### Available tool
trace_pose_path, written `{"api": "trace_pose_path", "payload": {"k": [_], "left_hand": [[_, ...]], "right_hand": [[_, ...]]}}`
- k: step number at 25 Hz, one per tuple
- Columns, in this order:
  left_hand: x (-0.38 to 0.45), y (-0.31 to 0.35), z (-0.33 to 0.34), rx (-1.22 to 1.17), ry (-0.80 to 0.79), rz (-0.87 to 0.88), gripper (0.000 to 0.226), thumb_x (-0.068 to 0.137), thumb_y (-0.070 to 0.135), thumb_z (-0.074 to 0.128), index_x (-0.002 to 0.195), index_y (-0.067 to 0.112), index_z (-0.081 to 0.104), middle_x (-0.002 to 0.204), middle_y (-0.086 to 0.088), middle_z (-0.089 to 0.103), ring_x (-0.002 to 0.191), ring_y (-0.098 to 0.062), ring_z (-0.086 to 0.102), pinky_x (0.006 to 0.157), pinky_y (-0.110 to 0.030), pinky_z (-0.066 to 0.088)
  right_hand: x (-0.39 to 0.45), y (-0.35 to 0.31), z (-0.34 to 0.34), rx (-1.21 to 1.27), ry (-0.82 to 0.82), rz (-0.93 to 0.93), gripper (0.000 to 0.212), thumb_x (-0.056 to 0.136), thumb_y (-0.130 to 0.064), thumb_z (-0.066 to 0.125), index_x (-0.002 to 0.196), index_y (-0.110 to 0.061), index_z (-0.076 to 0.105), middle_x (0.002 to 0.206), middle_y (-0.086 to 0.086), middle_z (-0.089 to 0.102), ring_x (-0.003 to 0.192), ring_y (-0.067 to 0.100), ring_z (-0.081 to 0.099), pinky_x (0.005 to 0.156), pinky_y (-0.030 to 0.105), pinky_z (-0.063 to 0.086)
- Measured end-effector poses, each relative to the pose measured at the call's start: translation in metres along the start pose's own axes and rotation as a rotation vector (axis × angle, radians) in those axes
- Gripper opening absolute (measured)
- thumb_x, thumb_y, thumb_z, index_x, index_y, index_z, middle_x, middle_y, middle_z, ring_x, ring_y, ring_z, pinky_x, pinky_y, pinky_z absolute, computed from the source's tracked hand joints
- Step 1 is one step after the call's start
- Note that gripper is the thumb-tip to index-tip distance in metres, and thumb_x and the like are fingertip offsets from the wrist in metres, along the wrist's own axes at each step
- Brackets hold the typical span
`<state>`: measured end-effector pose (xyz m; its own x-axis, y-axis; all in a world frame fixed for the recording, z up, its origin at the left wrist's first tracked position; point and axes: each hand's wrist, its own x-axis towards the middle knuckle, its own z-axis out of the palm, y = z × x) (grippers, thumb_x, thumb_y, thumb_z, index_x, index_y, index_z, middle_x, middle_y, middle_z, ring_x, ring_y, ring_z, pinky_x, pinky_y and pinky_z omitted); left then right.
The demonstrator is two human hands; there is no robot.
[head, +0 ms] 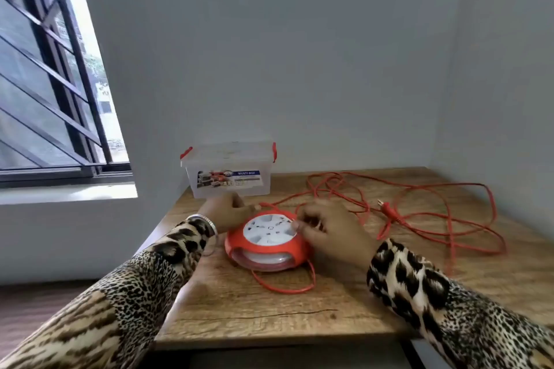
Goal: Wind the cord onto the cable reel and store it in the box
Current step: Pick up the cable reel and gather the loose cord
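A round red cable reel (267, 246) with a white socket face lies flat on the wooden table (299, 308). My left hand (227, 211) grips its far left rim. My right hand (326, 229) pinches the right edge of the white face. The red cord (443, 219) sprawls loose in loops over the right half of the table, its plug (389, 208) lying among them. One short loop (287, 286) of cord sticks out from the reel's near side. A clear plastic box (229, 171) with red clips and its lid on stands behind the reel against the wall.
The table sits in a corner, with walls behind and to the right. A barred window (54, 84) and its sill are at the left. The table's left edge (168, 302) drops to the floor.
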<state>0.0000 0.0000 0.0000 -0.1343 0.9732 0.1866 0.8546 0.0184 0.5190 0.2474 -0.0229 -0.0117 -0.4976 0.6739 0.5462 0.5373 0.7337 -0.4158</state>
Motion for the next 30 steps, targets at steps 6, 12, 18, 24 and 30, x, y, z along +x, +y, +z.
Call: {"api": "trace_pose_path", "payload": {"k": [6,12,18,24,30], "left_hand": [[-0.009,0.016,-0.001,-0.378,-0.356,-0.283,0.059,0.059,0.033,0.092,0.106,0.005,0.068,0.103,-0.015,0.074,0.088,-0.026,0.07,0.073,-0.032,0.056],[-0.014,0.008,-0.004,-0.688,-0.532,-0.378,0.048,0.068,0.022,0.085,0.111,0.005,0.07,0.108,-0.019,0.074,0.105,-0.036,0.069,0.102,-0.053,0.048],[-0.004,0.018,-0.031,-1.216,-0.41,-0.2,0.039,0.071,0.019,0.074,0.106,0.001,0.075,0.111,-0.019,0.073,0.091,-0.031,0.074,0.072,-0.04,0.061],[0.02,0.108,-0.019,-1.154,-0.117,-0.057,0.034,0.087,0.03,0.068,0.102,0.0,0.07,0.103,-0.017,0.072,0.094,-0.032,0.069,0.092,-0.048,0.055],[-0.037,0.197,0.055,-0.55,0.505,0.804,0.008,0.087,0.023,0.063,0.088,0.018,0.057,0.08,0.004,0.057,0.07,-0.014,0.051,0.063,-0.029,0.043]], "right_hand": [[-0.01,0.002,0.021,-0.05,-0.115,0.14,0.031,0.097,-0.026,0.049,0.124,-0.014,0.058,0.124,0.005,0.052,0.119,0.02,0.044,0.1,0.029,0.031],[0.002,0.032,-0.003,0.087,-0.123,0.423,0.031,0.097,-0.021,0.049,0.126,-0.015,0.057,0.116,0.003,0.06,0.106,0.016,0.055,0.091,0.027,0.041],[0.021,0.021,-0.036,0.94,-0.005,0.6,0.033,0.089,-0.039,0.061,0.101,-0.008,0.061,0.083,0.009,0.063,0.068,0.017,0.061,0.059,0.025,0.052],[0.037,0.02,-0.098,1.067,-0.027,0.651,0.039,0.075,-0.036,0.072,0.101,-0.007,0.065,0.066,0.004,0.067,0.056,0.016,0.067,0.048,0.026,0.055],[0.016,0.087,-0.165,1.079,0.531,0.801,0.036,0.086,-0.02,0.064,0.117,-0.004,0.056,0.089,0.015,0.067,0.056,0.021,0.068,0.045,0.028,0.055]]}}
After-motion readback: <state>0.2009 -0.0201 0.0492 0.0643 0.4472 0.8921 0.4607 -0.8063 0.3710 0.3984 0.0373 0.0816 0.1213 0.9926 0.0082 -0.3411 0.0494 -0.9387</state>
